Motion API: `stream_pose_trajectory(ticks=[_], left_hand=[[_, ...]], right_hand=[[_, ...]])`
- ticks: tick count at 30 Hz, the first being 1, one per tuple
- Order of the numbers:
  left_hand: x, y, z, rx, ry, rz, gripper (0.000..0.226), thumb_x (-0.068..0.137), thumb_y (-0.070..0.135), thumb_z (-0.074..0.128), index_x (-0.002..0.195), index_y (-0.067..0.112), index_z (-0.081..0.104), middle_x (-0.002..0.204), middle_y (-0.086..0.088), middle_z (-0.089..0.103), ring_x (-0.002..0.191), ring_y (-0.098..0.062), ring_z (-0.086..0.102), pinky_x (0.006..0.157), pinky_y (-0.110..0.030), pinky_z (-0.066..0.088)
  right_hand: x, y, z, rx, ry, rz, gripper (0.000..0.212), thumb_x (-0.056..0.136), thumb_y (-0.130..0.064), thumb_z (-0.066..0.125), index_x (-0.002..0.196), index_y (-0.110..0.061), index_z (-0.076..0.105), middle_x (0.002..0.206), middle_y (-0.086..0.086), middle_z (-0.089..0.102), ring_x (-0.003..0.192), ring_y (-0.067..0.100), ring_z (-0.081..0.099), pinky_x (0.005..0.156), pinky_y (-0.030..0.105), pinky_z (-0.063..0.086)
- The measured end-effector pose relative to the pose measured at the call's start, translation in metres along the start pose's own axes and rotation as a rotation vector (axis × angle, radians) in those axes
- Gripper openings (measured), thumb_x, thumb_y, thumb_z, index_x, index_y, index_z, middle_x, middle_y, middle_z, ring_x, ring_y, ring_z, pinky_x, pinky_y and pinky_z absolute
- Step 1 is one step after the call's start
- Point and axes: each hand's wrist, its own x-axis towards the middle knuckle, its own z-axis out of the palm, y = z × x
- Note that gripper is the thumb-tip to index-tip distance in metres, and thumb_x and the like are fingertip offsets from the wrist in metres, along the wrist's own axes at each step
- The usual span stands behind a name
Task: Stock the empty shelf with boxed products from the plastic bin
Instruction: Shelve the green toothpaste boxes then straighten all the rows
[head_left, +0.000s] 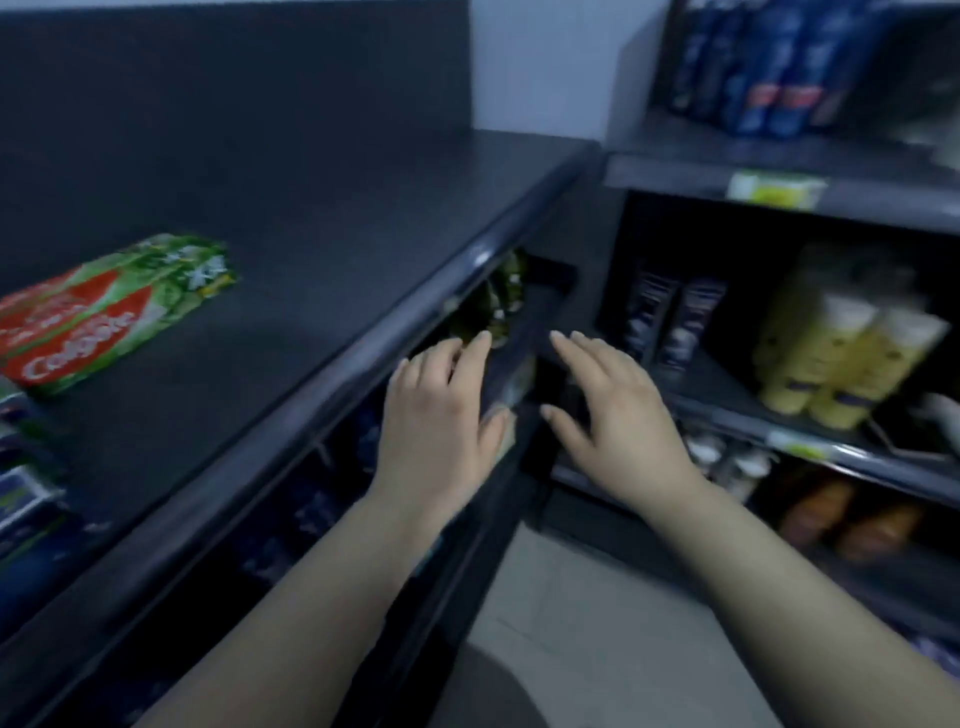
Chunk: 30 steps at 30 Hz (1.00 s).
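Toothpaste boxes (104, 312): your left frame edge cuts them. Blue bottles (769, 67): labels blurred. Dark item (506, 374) before you: smeared, unidentifiable.

Head cam, fwd-down, close over shelf (311, 218)

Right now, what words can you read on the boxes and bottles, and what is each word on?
"Colgate": white letters on the red and green toothpaste box lying on the dark shelf.
Too blurred to read: the print on the blue containers, the yellow shelf tags, the dark tubes and the yellow bottles.
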Motion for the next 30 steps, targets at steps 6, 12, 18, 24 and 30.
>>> stream_pose_trajectory(ticks=[6,12,18,24,30], left_hand=[[-0.023,0.106,0.053,-0.069,-0.156,0.266,0.072,0.075,0.036,0.071,0.138,0.014,0.043,0.129,-0.012,0.053,0.117,-0.034,0.052,0.104,-0.050,0.035],[-0.075,0.229,0.082,-0.253,-0.263,0.538,0.071,0.071,0.034,0.074,0.134,0.014,0.048,0.124,-0.011,0.056,0.113,-0.034,0.054,0.103,-0.049,0.035],[-0.162,0.359,0.079,-0.415,-0.386,0.827,0.069,0.073,0.036,0.069,0.135,0.013,0.047,0.123,-0.010,0.056,0.112,-0.033,0.055,0.103,-0.052,0.038],[-0.271,0.474,0.061,-0.567,-0.491,1.098,0.068,0.076,0.036,0.065,0.136,0.013,0.045,0.126,-0.010,0.055,0.114,-0.033,0.053,0.105,-0.052,0.032],[-0.369,0.551,0.050,-0.690,-0.635,1.281,0.067,0.073,0.037,0.058,0.135,0.014,0.048,0.123,-0.008,0.056,0.112,-0.032,0.055,0.104,-0.054,0.032]], right_hand=[[-0.126,0.062,-0.056,-0.177,0.054,0.352,0.065,0.079,-0.035,0.058,0.139,-0.013,0.045,0.137,0.017,0.050,0.125,0.038,0.048,0.102,0.052,0.040],[-0.276,0.087,-0.114,-0.286,0.145,0.662,0.063,0.079,-0.033,0.061,0.138,-0.013,0.047,0.137,0.018,0.050,0.123,0.040,0.049,0.102,0.050,0.041],[-0.439,0.077,-0.181,-0.408,0.202,0.999,0.067,0.078,-0.038,0.057,0.140,-0.017,0.044,0.140,0.016,0.048,0.126,0.038,0.047,0.103,0.051,0.040],[-0.594,0.043,-0.236,-0.509,0.341,1.292,0.069,0.071,-0.031,0.061,0.136,-0.013,0.049,0.135,0.019,0.052,0.121,0.041,0.050,0.101,0.052,0.041],[-0.719,0.007,-0.257,-0.583,0.358,1.547,0.067,0.082,-0.030,0.066,0.142,-0.017,0.041,0.143,0.015,0.044,0.131,0.037,0.041,0.109,0.045,0.030]])
